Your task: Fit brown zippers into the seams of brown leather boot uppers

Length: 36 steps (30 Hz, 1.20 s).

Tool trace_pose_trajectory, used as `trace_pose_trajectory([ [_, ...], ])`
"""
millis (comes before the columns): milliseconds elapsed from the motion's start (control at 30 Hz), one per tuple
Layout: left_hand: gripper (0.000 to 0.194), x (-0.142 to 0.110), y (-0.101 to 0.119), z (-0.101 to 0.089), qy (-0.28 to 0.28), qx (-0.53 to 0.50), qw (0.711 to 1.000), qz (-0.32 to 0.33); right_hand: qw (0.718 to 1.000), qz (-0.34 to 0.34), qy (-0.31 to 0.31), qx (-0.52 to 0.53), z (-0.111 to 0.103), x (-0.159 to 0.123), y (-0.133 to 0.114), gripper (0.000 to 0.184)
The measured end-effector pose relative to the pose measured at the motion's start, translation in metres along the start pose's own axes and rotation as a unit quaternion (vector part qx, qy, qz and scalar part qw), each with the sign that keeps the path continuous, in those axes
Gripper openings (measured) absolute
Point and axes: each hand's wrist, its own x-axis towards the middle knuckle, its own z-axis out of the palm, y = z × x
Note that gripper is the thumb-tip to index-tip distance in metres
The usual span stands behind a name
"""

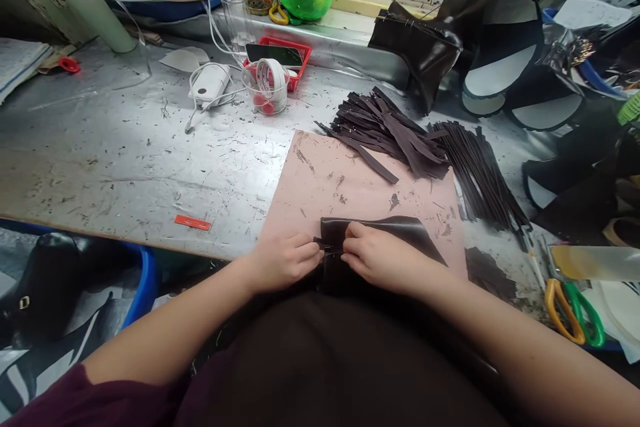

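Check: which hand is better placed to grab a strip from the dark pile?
Right, probably. The right hand sits on the dark leather piece, on the side nearer the strip pile. The left hand would have to cross over.

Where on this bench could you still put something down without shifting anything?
The widest bare patch is the grey bench top left of the pink mat, between the red tag and the white charger. The mat's middle, above both hands, is free too. The right side is crowded with dark strips, thin rods and scissors.
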Motion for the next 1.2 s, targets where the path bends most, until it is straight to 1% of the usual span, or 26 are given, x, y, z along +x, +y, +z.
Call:
trace_pose_trajectory([
  [100,0.026,-0.010,0.008,0.005,0.028,0.004,0.999,-0.045,0.999,0.009,-0.004,-0.042,0.004,0.005,-0.002,0.024],
  [200,0.026,-0.017,0.017,0.012,0.050,-0.059,0.994,-0.072,0.997,0.006,-0.008,-0.070,0.006,0.007,-0.003,0.024],
  [267,0.028,-0.019,0.021,0.018,0.050,-0.123,0.988,-0.084,0.997,0.004,-0.016,-0.075,0.006,0.008,-0.003,0.024],
  [333,0.028,-0.019,0.021,0.022,0.038,-0.176,0.979,-0.095,0.997,0.003,-0.027,-0.071,0.003,0.008,-0.003,0.024],
  [467,0.024,-0.018,0.017,0.022,0.039,-0.240,0.964,-0.112,0.997,0.001,-0.039,-0.067,-0.002,0.009,-0.004,0.024],
  [533,0.023,-0.016,0.017,0.020,0.044,-0.260,0.958,-0.115,0.997,0.001,-0.042,-0.066,-0.002,0.009,-0.005,0.023],
  [633,0.020,-0.012,0.019,0.020,0.056,-0.301,0.947,-0.102,0.998,0.003,-0.043,-0.056,-0.001,0.004,-0.004,0.022],
  [800,0.017,-0.011,0.022,0.028,0.116,-0.408,0.902,-0.080,0.999,0.000,-0.036,-0.034,0.001,-0.006,0.000,0.021],
  [867,0.016,-0.012,0.020,0.030,0.128,-0.422,0.893,-0.086,0.999,0.005,-0.040,-0.033,0.001,-0.007,0.001,0.023],
  [933,0.017,-0.012,0.017,0.030,0.116,-0.413,0.899,-0.088,0.998,0.010,-0.047,-0.038,0.000,-0.006,0.001,0.023],
  [1000,0.019,-0.013,0.014,0.028,0.084,-0.369,0.923,-0.074,0.997,0.019,-0.052,-0.049,-0.001,-0.002,0.000,0.023],
  [1067,0.021,-0.013,0.011,0.026,0.062,-0.294,0.953,-0.043,0.995,0.032,-0.057,-0.071,-0.001,0.003,-0.002,0.023],
  [1133,0.022,-0.013,0.009,0.027,0.077,-0.194,0.978,-0.005,0.992,0.045,-0.066,-0.097,-0.001,0.008,-0.004,0.023],
  [1167,0.021,-0.012,0.009,0.029,0.104,-0.138,0.985,0.013,0.990,0.050,-0.069,-0.108,0.000,0.010,-0.006,0.023],
  [1200,0.021,-0.011,0.009,0.031,0.144,-0.081,0.986,0.027,0.989,0.054,-0.072,-0.117,0.000,0.012,-0.007,0.024],
])
